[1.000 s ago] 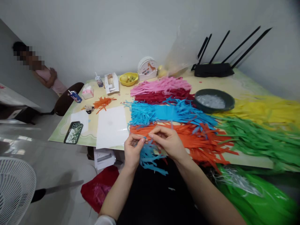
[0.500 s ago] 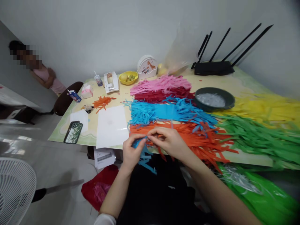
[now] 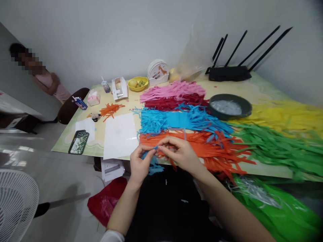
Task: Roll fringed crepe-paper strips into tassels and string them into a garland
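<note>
My left hand (image 3: 141,162) pinches a blue fringed paper tassel (image 3: 155,167) near the table's front edge. The thumb and fingers of my right hand (image 3: 176,151) close on the same tassel's top, which shows as a small blue tip between both hands. Its strips hang below my fingers, over my dark clothing. Behind my hands lies a fringed orange stack (image 3: 199,144). Beyond that are a blue fringed stack (image 3: 178,120), a dark red one (image 3: 174,103) and a pink one (image 3: 174,90). White sheets (image 3: 120,136) lie to the left of my hands.
A dark bowl (image 3: 248,109) with clear plastic bits stands right, beside yellow (image 3: 285,116) and green (image 3: 277,144) strips. A phone (image 3: 79,142) lies near the left edge. Behind is a black router (image 3: 229,73). A fan (image 3: 17,205) stands lower left; a person (image 3: 50,82) is beyond.
Both hands have shifted slightly left, still pinching the blue tassel. Its hanging strips have swung up and bunched closer under my fingers.
</note>
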`<state>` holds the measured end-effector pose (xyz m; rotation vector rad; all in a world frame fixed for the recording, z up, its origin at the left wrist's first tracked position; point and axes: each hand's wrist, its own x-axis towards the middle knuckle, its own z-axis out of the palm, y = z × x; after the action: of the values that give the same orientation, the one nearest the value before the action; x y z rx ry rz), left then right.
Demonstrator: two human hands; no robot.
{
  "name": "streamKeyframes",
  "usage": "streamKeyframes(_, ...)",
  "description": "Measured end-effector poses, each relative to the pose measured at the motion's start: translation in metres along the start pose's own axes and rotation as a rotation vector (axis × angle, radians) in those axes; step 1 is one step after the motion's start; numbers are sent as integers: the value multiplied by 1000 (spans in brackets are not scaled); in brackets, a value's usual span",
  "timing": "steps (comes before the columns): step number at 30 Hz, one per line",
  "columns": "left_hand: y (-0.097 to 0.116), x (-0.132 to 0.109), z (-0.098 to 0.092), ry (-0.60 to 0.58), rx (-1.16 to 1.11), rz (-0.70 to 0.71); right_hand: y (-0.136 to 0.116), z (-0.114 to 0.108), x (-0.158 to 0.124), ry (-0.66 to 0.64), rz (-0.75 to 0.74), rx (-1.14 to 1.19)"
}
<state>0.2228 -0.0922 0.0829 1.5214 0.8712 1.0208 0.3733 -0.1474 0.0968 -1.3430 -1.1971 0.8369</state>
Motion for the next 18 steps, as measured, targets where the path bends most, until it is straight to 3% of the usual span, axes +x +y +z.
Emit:
streamKeyframes(11, 5, 0, 0, -59, -76, -74, -12, -11, 0, -45, -46, -45)
streamKeyframes(18, 3, 1, 0, -73, -24, 0, -13, -6, 0, -72, -16, -29)
